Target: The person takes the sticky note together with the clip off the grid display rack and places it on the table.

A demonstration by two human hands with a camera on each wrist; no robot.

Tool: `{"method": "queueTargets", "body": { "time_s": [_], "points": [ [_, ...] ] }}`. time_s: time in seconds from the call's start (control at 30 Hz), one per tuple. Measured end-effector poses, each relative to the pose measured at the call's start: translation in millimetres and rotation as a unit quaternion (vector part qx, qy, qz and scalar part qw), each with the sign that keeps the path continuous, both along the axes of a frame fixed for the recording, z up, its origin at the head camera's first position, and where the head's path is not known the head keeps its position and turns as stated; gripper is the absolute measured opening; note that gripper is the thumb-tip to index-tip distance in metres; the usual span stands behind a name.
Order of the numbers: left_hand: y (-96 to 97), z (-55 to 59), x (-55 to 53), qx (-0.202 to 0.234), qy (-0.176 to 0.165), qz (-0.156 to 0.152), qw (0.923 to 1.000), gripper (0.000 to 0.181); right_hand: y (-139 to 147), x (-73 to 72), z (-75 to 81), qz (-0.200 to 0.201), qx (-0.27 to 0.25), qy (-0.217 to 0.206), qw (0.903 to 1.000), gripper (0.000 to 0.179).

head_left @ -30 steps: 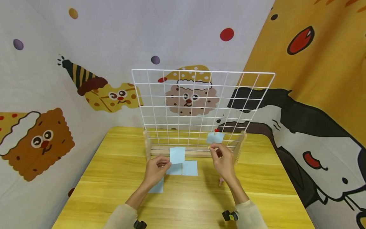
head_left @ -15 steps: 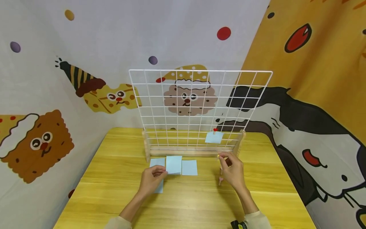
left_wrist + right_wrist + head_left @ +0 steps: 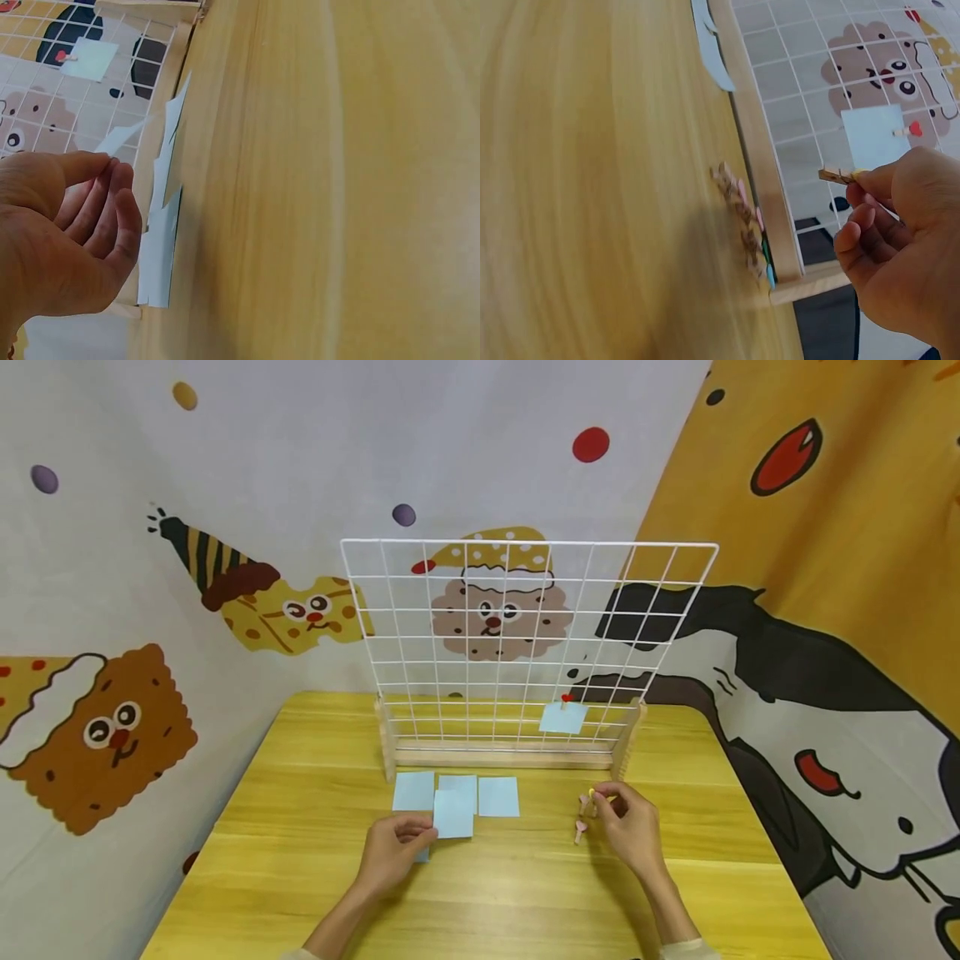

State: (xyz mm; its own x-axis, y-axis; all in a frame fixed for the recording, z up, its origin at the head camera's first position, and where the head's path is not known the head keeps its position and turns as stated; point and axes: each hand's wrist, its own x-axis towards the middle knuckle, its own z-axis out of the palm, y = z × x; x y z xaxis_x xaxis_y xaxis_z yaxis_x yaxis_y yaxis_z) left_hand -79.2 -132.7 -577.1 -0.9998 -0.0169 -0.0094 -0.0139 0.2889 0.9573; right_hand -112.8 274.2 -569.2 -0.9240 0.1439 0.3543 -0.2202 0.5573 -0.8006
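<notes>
In the head view my left hand (image 3: 393, 852) pinches a light blue paper note (image 3: 453, 815) by its left edge, above the table. The left wrist view shows this note (image 3: 120, 138) nearly edge-on at the fingertips. My right hand (image 3: 632, 827) pinches a mini wooden clothespin (image 3: 835, 177) with a yellow end between thumb and forefinger. Behind the hands stands a white wire grid (image 3: 480, 637). Low on its right side hangs another blue note (image 3: 562, 718), clipped by a clothespin with a red heart (image 3: 910, 130).
More blue notes (image 3: 498, 797) lie in a row before the grid's wooden base (image 3: 502, 756); another is mostly covered by my left hand. Several mini clothespins (image 3: 742, 214) with coloured ends lie on the wooden table (image 3: 495, 902) near my right hand. Printed cloth (image 3: 300, 460) hangs behind.
My left hand has come down and nearer with the pinched note. My right hand has moved down and right, away from the hanging note, still pinching the clothespin.
</notes>
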Motion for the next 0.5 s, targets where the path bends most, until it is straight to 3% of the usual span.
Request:
{"method": "queueTargets", "body": {
  "time_s": [0.2,0.5],
  "points": [
    [-2.1,0.4,7.1,0.005,-0.029,-0.002,0.9996,0.009,14.2,6.9,-4.6,-0.001,0.017,-0.053,0.9984,0.008],
    [-2.3,-3.9,13.6,0.003,-0.04,-0.006,0.9992,0.011,22.5,14.6,-8.8,0.042,0.022,-0.127,0.9908,0.01]
  ]
}}
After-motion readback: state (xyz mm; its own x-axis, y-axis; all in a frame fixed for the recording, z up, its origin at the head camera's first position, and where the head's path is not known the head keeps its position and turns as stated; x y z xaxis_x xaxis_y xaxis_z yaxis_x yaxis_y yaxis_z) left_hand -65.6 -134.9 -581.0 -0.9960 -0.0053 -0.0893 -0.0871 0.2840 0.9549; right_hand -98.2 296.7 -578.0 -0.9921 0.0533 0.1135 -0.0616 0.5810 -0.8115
